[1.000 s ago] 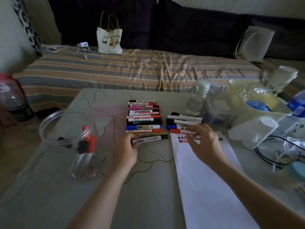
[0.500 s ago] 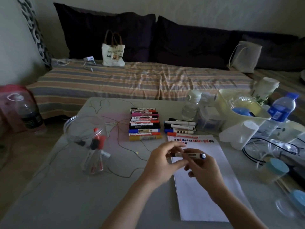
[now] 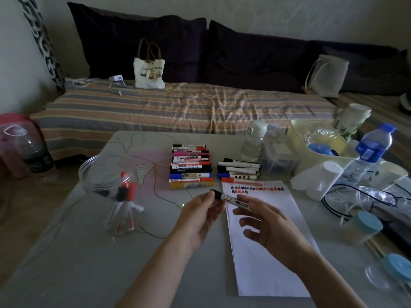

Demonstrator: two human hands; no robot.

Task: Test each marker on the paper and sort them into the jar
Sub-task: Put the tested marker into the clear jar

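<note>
A black-capped white marker (image 3: 230, 198) is held over the table between both hands. My left hand (image 3: 200, 215) pinches its black cap end; my right hand (image 3: 269, 227) grips the barrel, other fingers spread. Under them lies the white paper (image 3: 264, 252), with short red and black test marks along its top edge. A row of several markers (image 3: 190, 166) lies behind, and a smaller group (image 3: 239, 168) beside it, with one red marker (image 3: 242, 180) at the paper's top. The clear jar (image 3: 111, 190) on the left holds a few markers.
A small water bottle (image 3: 252, 141), a clear box (image 3: 279, 156), a pale tub (image 3: 320, 145), paper cups (image 3: 320, 183), a blue-capped bottle (image 3: 369, 150), black cables (image 3: 355, 201) and blue-lidded jars (image 3: 362, 227) crowd the table's right side. A striped sofa (image 3: 178, 107) stands behind.
My left hand lifted the black marker from the row and brought it over the paper. My right hand took hold of its barrel. The marker now tilts, cap end up to the left.
</note>
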